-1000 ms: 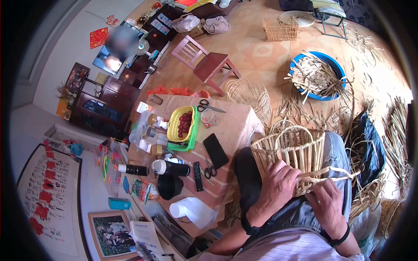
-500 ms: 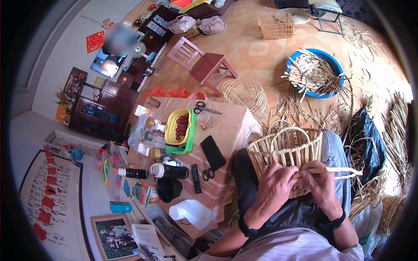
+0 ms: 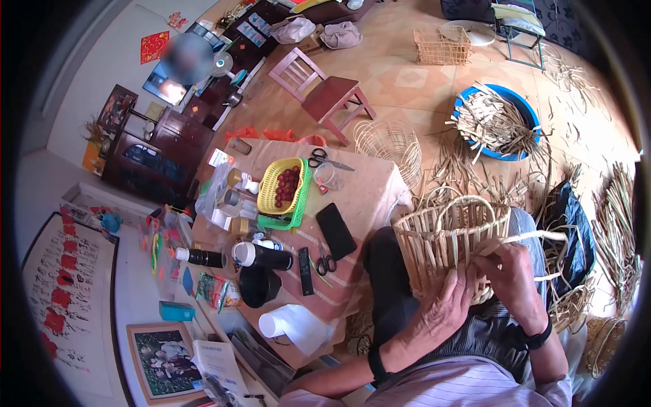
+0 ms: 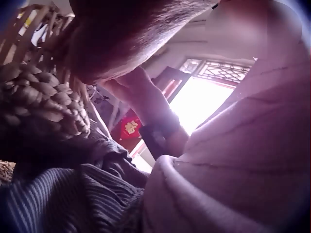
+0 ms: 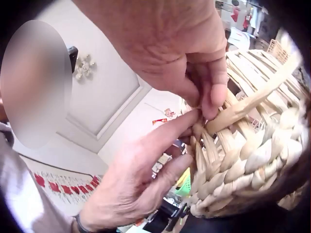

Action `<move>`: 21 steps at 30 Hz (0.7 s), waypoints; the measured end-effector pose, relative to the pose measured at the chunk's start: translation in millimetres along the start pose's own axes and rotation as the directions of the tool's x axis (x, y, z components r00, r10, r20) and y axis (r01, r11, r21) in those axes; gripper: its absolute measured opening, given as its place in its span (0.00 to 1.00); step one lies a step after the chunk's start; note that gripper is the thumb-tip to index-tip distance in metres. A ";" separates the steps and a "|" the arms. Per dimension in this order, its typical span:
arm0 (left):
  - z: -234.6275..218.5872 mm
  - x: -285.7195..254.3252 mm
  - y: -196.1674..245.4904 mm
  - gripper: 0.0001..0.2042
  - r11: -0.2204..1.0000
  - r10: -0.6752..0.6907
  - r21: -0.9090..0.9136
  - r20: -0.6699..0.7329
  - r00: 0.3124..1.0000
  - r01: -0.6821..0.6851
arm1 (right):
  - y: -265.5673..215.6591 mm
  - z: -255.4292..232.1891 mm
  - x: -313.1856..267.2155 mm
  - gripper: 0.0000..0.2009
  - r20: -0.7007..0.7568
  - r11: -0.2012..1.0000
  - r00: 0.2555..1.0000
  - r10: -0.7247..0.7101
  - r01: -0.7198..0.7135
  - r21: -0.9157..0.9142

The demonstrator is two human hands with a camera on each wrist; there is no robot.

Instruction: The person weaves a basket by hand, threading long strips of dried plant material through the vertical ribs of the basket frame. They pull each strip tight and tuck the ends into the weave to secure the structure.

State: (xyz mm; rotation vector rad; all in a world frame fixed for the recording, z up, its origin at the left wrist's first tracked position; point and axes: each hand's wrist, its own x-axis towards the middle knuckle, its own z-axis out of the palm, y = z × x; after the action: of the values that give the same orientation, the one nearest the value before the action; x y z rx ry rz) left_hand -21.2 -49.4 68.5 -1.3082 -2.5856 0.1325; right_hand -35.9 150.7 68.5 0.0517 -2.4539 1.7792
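A woven basket (image 3: pixel 424 234) of pale flat plant strips, with a hooped handle, sits on the person's lap. Its thickly woven lower part (image 4: pixel 43 99) shows in the left wrist view. My left hand (image 3: pixel 444 305) is at the near side of the basket, index finger and thumb at the upright strips (image 5: pixel 210 153). Close beside it, my right hand (image 3: pixel 513 278) pinches a weaving strip (image 3: pixel 539 235) against the wall. The strip's loose ends stick out to the right. Right-hand fingertips (image 5: pixel 218 94) meet the left index finger at the wall.
Left of the lap stands a table (image 3: pixel 366 183) with scissors (image 3: pixel 327 261), a phone (image 3: pixel 336 230), bottles and a yellow basket (image 3: pixel 271 186) of red fruit. A blue tub (image 3: pixel 519 102) of cut strips and an open-work basket (image 3: pixel 386 146) stand on the floor. Strip bundles (image 3: pixel 617 224) lie right.
The right hand first moved up to the strip beside the left hand, then shifted slightly right. The left hand moved a little down and right along the basket. The strip's loose end now stands higher.
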 end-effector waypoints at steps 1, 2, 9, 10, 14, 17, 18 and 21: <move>0.3 0.1 4.0 0.31 0.996 0.006 0.085 0.024 1.000 -0.008 | -7.3 -5.9 3.8 0.07 0.076 0.980 0.995 -0.072 0.085 -0.179; -2.1 2.1 7.2 0.31 0.992 -0.002 0.128 0.050 0.999 -0.004 | -6.7 -5.6 5.8 0.06 0.094 0.965 0.988 -0.121 0.139 -0.220; -19.4 17.0 10.3 0.23 0.943 0.024 0.322 0.196 0.980 -0.087 | -13.5 -7.3 18.1 0.07 0.227 0.920 0.958 -0.176 0.242 -0.309; -18.3 17.8 10.1 0.22 0.937 0.036 0.332 0.214 0.976 -0.107 | -17.6 -9.3 19.2 0.08 0.243 0.923 0.955 -0.171 0.242 -0.298; -6.6 21.4 6.1 0.17 0.969 0.045 0.233 0.175 0.983 -0.086 | -14.7 -14.0 16.7 0.08 0.195 0.998 0.981 0.010 0.001 -0.056; 3.7 24.5 1.8 0.15 0.999 -0.017 0.048 0.082 0.996 0.013 | -3.7 -8.0 12.5 0.08 0.101 0.942 0.990 0.096 -0.123 0.313; 9.3 25.5 -0.5 0.15 0.998 -0.053 -0.033 0.040 0.998 0.054 | -4.4 -7.8 12.2 0.07 0.065 0.976 0.997 0.040 -0.053 0.210; 16.4 28.6 0.1 0.13 0.957 -0.173 -0.245 -0.048 0.984 0.156 | -14.2 -14.0 11.3 0.06 0.061 0.989 0.996 -0.070 0.077 -0.128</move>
State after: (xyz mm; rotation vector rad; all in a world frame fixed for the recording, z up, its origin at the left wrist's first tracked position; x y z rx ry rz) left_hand -41.6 -25.9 57.6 -1.1392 -2.7021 -0.2596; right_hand -44.9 160.0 87.5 0.1809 -2.5652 1.6063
